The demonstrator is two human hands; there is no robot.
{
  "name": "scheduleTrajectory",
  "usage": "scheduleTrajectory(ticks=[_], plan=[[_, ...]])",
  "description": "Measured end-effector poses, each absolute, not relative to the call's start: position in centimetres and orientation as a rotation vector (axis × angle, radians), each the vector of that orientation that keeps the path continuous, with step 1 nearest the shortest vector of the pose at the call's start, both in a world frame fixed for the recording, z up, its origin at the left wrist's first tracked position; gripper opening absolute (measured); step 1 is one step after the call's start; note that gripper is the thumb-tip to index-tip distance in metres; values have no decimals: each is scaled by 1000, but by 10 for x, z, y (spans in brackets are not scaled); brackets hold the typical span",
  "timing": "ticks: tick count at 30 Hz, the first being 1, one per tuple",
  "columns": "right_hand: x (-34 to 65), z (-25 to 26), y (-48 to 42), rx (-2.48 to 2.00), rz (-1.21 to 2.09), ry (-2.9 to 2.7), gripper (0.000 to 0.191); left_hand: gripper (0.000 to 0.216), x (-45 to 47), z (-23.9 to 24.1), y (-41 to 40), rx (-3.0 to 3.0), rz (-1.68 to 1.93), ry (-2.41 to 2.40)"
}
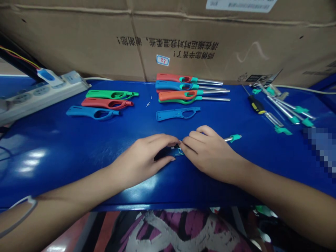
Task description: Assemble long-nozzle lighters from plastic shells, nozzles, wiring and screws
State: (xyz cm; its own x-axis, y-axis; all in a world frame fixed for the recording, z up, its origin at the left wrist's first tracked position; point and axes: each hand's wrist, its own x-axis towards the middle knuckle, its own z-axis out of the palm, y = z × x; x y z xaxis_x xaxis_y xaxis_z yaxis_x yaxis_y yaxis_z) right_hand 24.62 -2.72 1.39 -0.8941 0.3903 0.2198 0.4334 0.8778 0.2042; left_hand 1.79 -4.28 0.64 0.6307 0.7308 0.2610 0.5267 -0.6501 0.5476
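Note:
Both hands meet over a partly assembled lighter. A little of its blue casing half (pixel 181 153) shows between the fingers, with a black part and a pale wire lying in it. My left hand (pixel 145 155) grips the casing from the left, thumb at the near side and fingertips at the far side. With fingers curled, my right hand (pixel 207 150) covers the casing's right part and presses near the wire. A metal tube with a teal tip (pixel 235 137) sticks out past the right knuckles. Beyond the hands lies another blue casing half (pixel 177 113), its hollow side up.
Several lighters with metal tubes (pixel 193 89) lie stacked by the cardboard box (pixel 99 45). Green, red and blue casing halves (pixel 105 103) lie left, near tiny pins (pixel 148 104). A screwdriver (pixel 256 104) and loose tubes (pixel 282 106) are right; a power strip (pixel 39 92) is left.

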Motion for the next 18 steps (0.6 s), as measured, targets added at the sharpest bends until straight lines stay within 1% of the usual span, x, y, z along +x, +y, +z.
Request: scheduleTrajectory(ticks=[4, 8, 11, 15, 18], plan=[[251, 18, -24, -632, -285, -2922, 23, 27, 19, 8, -50, 2567, 588, 1004], [258, 28, -20, -804, 8, -2800, 24, 34, 17, 10, -60, 2776, 464, 972], [263, 36, -19, -930, 287, -2698, 18, 40, 13, 10, -64, 2856, 400, 906], [264, 39, -18, -993, 662, -2720, 14, 34, 12, 10, -61, 2719, 464, 976], [262, 36, -17, -998, 754, -2759, 11, 30, 13, 12, -57, 2576, 505, 1028]])
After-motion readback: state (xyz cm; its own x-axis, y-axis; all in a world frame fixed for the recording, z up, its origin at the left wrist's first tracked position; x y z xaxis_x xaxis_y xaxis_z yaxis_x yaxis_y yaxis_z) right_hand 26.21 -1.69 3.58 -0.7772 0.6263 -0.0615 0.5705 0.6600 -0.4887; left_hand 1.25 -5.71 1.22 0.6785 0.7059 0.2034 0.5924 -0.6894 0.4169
